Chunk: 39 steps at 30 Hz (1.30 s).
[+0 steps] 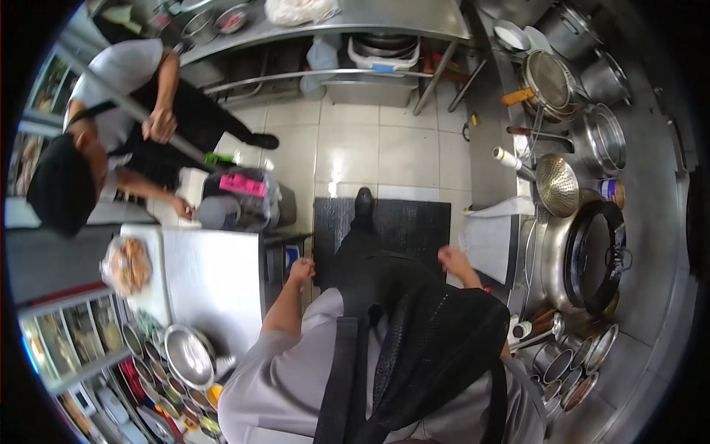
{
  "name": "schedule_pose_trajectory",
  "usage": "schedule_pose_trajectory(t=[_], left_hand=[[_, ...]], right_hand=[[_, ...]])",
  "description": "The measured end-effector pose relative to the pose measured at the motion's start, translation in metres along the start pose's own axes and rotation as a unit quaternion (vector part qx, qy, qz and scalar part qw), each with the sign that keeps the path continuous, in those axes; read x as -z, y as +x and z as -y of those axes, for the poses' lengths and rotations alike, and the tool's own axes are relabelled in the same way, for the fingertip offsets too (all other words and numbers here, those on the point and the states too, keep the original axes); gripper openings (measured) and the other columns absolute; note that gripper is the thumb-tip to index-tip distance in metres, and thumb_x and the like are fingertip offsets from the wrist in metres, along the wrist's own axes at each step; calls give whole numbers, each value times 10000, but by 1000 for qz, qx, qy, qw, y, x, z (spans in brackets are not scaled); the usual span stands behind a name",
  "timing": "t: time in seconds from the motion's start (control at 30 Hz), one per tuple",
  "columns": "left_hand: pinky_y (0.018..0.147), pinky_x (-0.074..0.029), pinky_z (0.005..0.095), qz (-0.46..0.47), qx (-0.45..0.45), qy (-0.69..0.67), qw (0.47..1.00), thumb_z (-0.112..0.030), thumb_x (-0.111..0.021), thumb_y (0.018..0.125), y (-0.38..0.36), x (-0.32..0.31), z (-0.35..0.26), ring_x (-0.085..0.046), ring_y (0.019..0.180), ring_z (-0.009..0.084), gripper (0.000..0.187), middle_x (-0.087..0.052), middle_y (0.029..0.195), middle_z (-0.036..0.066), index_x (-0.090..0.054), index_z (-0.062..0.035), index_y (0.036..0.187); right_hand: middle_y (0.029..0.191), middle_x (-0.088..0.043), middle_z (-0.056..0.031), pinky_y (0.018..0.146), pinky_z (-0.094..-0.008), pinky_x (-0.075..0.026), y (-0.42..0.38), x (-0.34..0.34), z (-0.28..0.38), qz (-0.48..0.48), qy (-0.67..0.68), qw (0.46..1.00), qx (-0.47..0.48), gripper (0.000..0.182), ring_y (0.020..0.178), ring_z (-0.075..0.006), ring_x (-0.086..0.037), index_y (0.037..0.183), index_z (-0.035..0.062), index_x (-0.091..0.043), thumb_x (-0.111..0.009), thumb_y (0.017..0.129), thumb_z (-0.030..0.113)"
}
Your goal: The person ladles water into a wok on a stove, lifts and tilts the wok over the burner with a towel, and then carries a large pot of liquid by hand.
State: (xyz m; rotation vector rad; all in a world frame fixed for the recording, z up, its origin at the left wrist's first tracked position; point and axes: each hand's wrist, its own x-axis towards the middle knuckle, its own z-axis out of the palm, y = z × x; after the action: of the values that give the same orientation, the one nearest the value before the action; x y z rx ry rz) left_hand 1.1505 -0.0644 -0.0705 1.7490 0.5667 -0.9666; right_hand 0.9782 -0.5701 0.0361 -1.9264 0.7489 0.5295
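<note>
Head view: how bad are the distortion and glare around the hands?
Head view: strong fisheye bend, black corners; left hand and right hand slightly soft, both empty fists; glare on the floor tiles and steel counter; wok readable.

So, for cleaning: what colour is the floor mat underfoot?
Black floor mat, head view.

A single fisheye camera on the person's head looks steeply down from well above, facing along the floor mat (399,222) between the counter (214,281) and the wok station (562,251).
</note>
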Motion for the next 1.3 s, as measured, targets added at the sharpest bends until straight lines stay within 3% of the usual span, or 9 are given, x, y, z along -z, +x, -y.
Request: schedule_pose_trajectory(t=[0.13,0.3,0.43,0.6,0.73,0.83,1.07,1.2,1.3], left_hand=[[639,-502,340,83,7,120,989,-166,-541,871,57,10,-75,-604,661,194,183,-612,775,90,-648,-18,891],[592,-489,357,109,-84,199,970,-182,-494,870,138,-8,-231,-618,642,211,231,-603,700,121,-642,-17,807],[551,-462,307,74,-168,219,958,-152,-547,862,214,-44,-357,-623,655,179,160,-632,787,80,-628,-34,934],[594,-475,264,176,-237,164,941,-137,-523,926,240,-106,-491,-606,737,149,212,-588,816,25,-555,-57,1119],[628,-504,259,336,-212,93,913,-234,-554,974,252,-142,-505,-572,688,127,165,-565,773,14,-542,-70,991],[631,-503,284,413,-150,291,850,-241,-548,972,258,-164,-475,-580,698,145,173,-577,789,23,-554,-69,989],[637,-502,344,495,-213,719,439,-259,-536,968,235,-251,-443,-600,722,190,197,-603,826,42,-580,-68,984],[640,-501,378,559,-436,705,-31,-270,-528,966,228,-318,-453,-611,735,215,213,-618,847,53,-595,-68,981],[643,-500,403,556,-517,643,-99,-277,-523,964,179,-376,-443,-620,745,234,226,-630,863,62,-607,-67,979]], right_hand=[[671,-603,-102,488,-343,-475,-27,-35,-115,-123,-113,985,-34,283,564,-197,-622,839,37,-635,-588,882,313],[659,-580,-62,449,-313,-445,-25,-17,-55,-164,270,905,-283,290,544,-158,-596,866,45,-632,-586,904,330],[649,-562,-29,418,-289,-421,13,1,18,-210,448,841,-217,296,529,-126,-575,888,52,-629,-585,921,343],[651,-571,-13,420,-241,-414,47,6,120,-248,369,891,-94,258,512,-91,-538,939,64,-658,-593,924,313],[714,-641,-47,453,-272,-488,29,-17,124,-273,376,867,-182,247,561,-117,-602,994,61,-674,-585,897,270],[716,-649,-57,466,-289,-514,0,-66,97,-381,441,771,-258,263,561,-133,-620,1021,68,-675,-577,894,277],[646,-664,-98,454,-352,-521,-66,-272,80,-488,556,522,-424,254,478,-225,-622,981,76,-671,-507,872,237],[750,-680,-136,503,-384,-535,-78,-374,127,-389,640,439,-495,272,600,-222,-671,1029,97,-697,-550,890,278],[848,-694,-151,648,-419,-553,5,-534,75,-380,216,793,-424,292,777,-287,-685,953,87,-709,-545,897,321]])
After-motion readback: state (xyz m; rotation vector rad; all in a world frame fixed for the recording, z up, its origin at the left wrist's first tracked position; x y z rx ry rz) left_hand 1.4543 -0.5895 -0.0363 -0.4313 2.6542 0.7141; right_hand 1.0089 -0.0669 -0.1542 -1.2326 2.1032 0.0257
